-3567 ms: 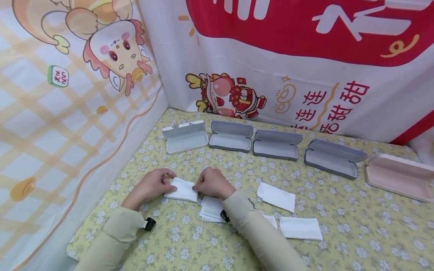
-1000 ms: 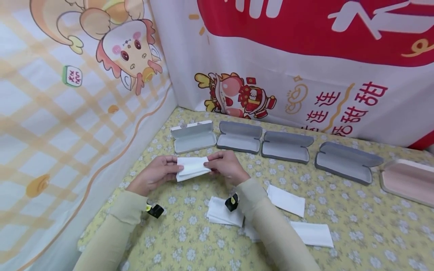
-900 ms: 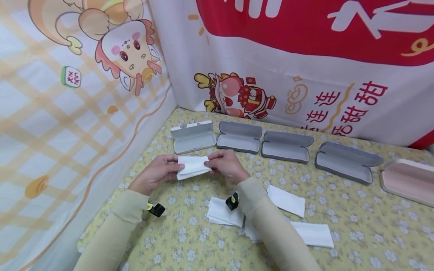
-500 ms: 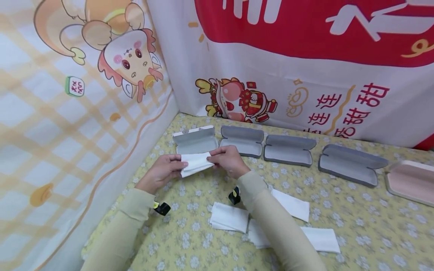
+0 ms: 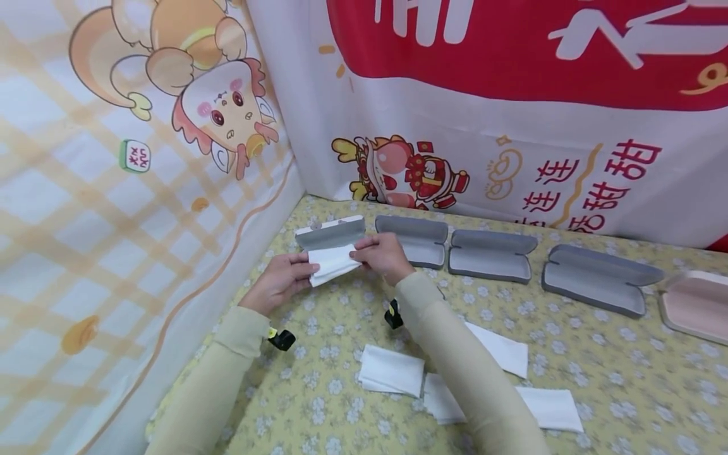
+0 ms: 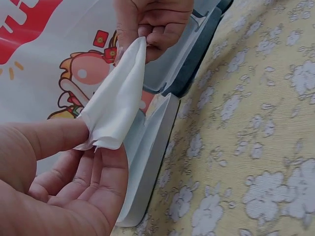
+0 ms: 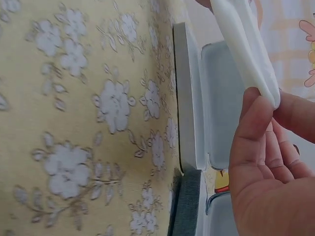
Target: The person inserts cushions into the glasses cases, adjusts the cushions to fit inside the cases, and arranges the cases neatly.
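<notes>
White folded cloth (image 5: pixel 332 263) stretches between my left grip (image 5: pixel 279 282) and my right grip (image 5: pixel 388 258), which pinch its opposite ends above the flowered bench (image 5: pixel 318 385), near the open white-edged case (image 5: pixel 327 239).

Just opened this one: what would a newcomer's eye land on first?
Likely the big red patch on the backdrop, top right in the head view. Next, the row of five open cases along the back of the table. Then the folded white cloth, held between left hand and right hand before the leftmost case.
</notes>
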Demonstrator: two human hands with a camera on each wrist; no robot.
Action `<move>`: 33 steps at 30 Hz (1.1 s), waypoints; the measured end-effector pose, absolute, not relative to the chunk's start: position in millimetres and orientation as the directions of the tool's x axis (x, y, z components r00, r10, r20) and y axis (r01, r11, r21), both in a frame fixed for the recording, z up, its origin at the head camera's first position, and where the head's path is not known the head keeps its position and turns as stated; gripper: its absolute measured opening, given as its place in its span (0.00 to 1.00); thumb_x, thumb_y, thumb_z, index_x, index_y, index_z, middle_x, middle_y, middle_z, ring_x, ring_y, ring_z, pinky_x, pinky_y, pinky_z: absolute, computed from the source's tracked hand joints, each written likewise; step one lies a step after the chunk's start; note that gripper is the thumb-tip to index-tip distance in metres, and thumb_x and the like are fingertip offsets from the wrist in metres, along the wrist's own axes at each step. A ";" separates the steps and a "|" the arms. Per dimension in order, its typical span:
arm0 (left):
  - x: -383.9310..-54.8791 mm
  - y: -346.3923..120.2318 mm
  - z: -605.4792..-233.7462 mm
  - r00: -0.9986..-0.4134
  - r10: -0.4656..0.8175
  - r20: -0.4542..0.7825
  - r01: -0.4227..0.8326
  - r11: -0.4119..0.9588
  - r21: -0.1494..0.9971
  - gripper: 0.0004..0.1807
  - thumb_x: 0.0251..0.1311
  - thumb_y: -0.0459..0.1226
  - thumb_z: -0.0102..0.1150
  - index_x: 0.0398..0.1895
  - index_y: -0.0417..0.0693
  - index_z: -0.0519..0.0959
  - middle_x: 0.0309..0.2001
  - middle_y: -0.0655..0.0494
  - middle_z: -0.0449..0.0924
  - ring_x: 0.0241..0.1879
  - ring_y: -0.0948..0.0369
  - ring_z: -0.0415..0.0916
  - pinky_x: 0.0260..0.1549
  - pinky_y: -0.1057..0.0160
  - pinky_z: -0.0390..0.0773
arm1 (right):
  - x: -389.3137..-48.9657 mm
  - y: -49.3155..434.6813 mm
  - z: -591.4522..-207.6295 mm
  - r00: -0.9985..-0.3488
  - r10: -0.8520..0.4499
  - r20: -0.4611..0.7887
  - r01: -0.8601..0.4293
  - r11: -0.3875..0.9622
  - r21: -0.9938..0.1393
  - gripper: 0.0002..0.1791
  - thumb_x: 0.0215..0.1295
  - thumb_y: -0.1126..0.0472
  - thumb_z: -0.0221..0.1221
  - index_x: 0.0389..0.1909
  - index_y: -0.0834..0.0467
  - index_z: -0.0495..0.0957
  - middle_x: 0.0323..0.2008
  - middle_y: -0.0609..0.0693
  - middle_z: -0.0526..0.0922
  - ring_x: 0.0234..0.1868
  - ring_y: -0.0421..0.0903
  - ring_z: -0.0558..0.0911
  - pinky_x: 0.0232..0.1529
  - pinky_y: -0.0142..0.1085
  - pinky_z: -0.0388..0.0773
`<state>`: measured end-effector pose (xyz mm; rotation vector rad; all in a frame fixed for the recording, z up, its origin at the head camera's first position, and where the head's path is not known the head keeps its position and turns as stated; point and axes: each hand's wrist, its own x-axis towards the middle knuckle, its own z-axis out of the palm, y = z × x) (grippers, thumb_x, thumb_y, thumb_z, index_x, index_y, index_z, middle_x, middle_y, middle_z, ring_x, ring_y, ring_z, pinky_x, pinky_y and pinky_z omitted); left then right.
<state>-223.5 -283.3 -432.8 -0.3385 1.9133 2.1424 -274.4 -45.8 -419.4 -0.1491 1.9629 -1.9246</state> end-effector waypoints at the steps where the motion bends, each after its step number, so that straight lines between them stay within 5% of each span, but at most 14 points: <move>1: -225.4 -283.4 -432.2 -0.943 0.026 -0.333 -0.334 -0.120 0.935 0.27 0.67 0.25 0.60 0.67 0.27 0.67 0.57 0.40 0.73 0.48 0.53 0.80 0.46 0.59 0.82 | -276.3 -46.9 -419.6 -0.922 -0.336 -0.193 0.186 0.052 -0.981 0.09 0.64 0.70 0.67 0.44 0.67 0.83 0.42 0.58 0.84 0.38 0.56 0.83 0.51 0.57 0.79; 11: -238.5 -287.8 -432.3 -0.931 -0.008 -0.364 -0.360 -0.126 0.924 0.30 0.66 0.26 0.62 0.70 0.31 0.66 0.61 0.38 0.71 0.51 0.51 0.78 0.48 0.59 0.81 | -287.6 -53.4 -420.9 -0.934 -0.310 -0.179 0.167 0.065 -0.984 0.09 0.64 0.70 0.67 0.43 0.67 0.83 0.42 0.58 0.83 0.47 0.66 0.81 0.51 0.56 0.79; 18: -245.2 -289.9 -436.6 -0.937 -0.044 -0.346 -0.335 -0.167 0.927 0.31 0.65 0.23 0.60 0.71 0.27 0.63 0.62 0.36 0.70 0.47 0.56 0.80 0.48 0.62 0.81 | -292.7 -61.8 -423.6 -0.944 -0.280 -0.176 0.162 0.071 -0.984 0.10 0.64 0.70 0.67 0.44 0.68 0.83 0.43 0.58 0.82 0.45 0.63 0.82 0.50 0.54 0.80; 27: -253.3 -293.9 -444.3 -0.927 -0.134 -0.349 -0.327 -0.164 0.931 0.30 0.63 0.24 0.65 0.69 0.31 0.69 0.56 0.42 0.76 0.39 0.59 0.79 0.36 0.65 0.81 | -299.5 -69.8 -434.6 -0.952 -0.227 -0.205 0.187 0.099 -0.977 0.11 0.63 0.71 0.67 0.46 0.68 0.84 0.43 0.58 0.82 0.42 0.57 0.84 0.48 0.51 0.82; 33: -257.4 -292.7 -449.1 -0.936 -0.198 -0.292 -0.287 -0.053 0.956 0.28 0.61 0.27 0.68 0.65 0.32 0.74 0.52 0.43 0.79 0.36 0.60 0.81 0.41 0.62 0.83 | -300.1 -72.9 -433.6 -0.952 -0.230 -0.201 0.190 0.071 -0.979 0.12 0.65 0.72 0.65 0.49 0.69 0.82 0.43 0.59 0.83 0.45 0.61 0.84 0.48 0.51 0.82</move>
